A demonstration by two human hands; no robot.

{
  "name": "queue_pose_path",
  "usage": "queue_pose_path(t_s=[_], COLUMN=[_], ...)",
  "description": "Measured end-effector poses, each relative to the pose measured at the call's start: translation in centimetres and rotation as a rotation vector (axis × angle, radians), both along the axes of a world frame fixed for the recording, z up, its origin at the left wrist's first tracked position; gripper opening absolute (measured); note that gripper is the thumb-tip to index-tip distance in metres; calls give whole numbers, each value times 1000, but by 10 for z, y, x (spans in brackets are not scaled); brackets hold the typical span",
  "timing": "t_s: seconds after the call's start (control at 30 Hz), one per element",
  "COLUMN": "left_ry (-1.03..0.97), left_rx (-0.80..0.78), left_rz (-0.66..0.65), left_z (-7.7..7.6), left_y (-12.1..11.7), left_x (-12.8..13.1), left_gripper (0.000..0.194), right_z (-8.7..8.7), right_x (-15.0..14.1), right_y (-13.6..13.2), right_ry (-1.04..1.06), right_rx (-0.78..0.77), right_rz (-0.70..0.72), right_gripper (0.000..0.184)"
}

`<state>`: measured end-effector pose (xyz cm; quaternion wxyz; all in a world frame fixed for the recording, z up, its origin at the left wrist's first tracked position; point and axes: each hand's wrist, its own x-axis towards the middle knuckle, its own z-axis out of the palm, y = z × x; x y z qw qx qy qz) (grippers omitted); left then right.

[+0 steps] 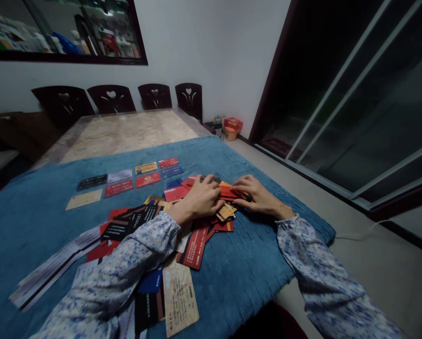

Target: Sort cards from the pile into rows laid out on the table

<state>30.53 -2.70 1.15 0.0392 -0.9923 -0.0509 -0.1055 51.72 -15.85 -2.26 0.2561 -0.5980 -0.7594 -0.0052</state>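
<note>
Blue cloth (pixel 249 254) under an uncountable card heap (pixel 193 247)

Nearest, the left sleeve (pixel 126 268) covers part of the heap. At its far right, the left hand (pixel 201 200) curls its fingers over cards; the right hand (pixel 255 195) bends, slightly parted, at a red card (pixel 228 192). Whether either grips, I cannot tell. Beyond lie eight separate cards (pixel 148 180), bare tabletop (pixel 133 129), then four chairs (pixel 99 96), lower parts mostly hidden.
</note>
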Motion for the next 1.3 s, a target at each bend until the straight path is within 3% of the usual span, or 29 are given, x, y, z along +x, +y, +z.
queue_pose_path(t_s=[0.23, 0.53, 0.73, 0.9, 1.1, 1.3], left_ry=[-25, -71, -85, -122, -219, -288], left_rx=[-39, 11, 8, -94, -251, -302], left_rz=[-3, -104, -99, -86, -84, -49], left_z=[-1, -6, 3, 8, -2, -11], left_y=[1, 6, 9, 14, 22, 27], left_x=[-2, 0, 0, -3, -1, 0], left_gripper=[22, 20, 26, 23, 30, 34], right_z=[0, 4, 8, 8, 1, -6], right_x=[-2, -4, -9, -10, -7, -7], right_y=[2, 2, 2, 4, 7, 11], right_ry=[-16, 15, 93, 97, 121, 143], right_rx=[60, 101, 211, 259, 276, 279], right_rz=[35, 87, 95, 37, -2, -29], right_gripper=[24, 20, 22, 24, 24, 24])
